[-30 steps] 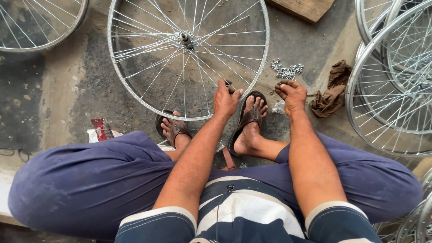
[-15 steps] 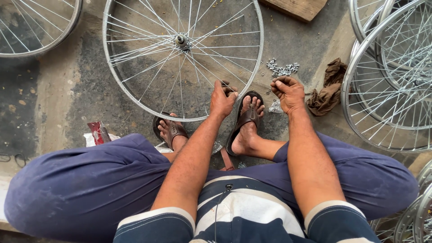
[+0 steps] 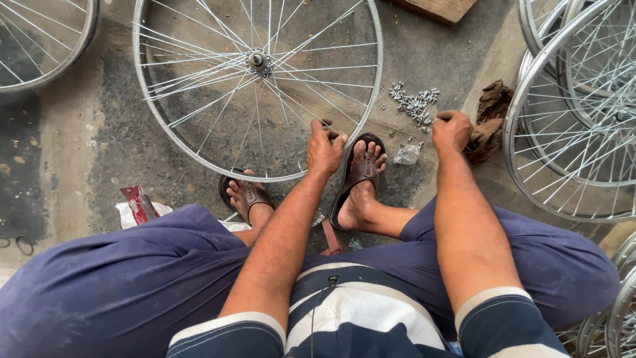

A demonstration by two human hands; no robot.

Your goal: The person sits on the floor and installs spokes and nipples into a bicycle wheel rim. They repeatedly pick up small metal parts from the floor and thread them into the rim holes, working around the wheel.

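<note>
A spoked silver bicycle wheel point(image 3: 199, 142) lies flat on the concrete floor in front of my sandalled feet. My left hand point(image 3: 324, 151) rests at the wheel's near rim, its fingers pinched on a small dark tool point(image 3: 329, 126) against the rim. To the right of the wheel, my right hand point(image 3: 452, 130) is curled into a loose fist and hovers just right of a pile of small metal spoke nipples point(image 3: 414, 103). Whether the fist holds anything is hidden.
A brown rag point(image 3: 489, 119) and a small clear plastic bag point(image 3: 406, 154) lie by my right hand. More wheels point(image 3: 576, 132) are stacked at the right, another wheel point(image 3: 46, 46) lies top left. A red packet point(image 3: 138, 203) lies left of my feet, and a wooden board point(image 3: 440, 8) lies beyond the wheel.
My right hand has drawn away from the nipple pile, a little to the right, with its fingers closed. My left hand has stayed at the rim.
</note>
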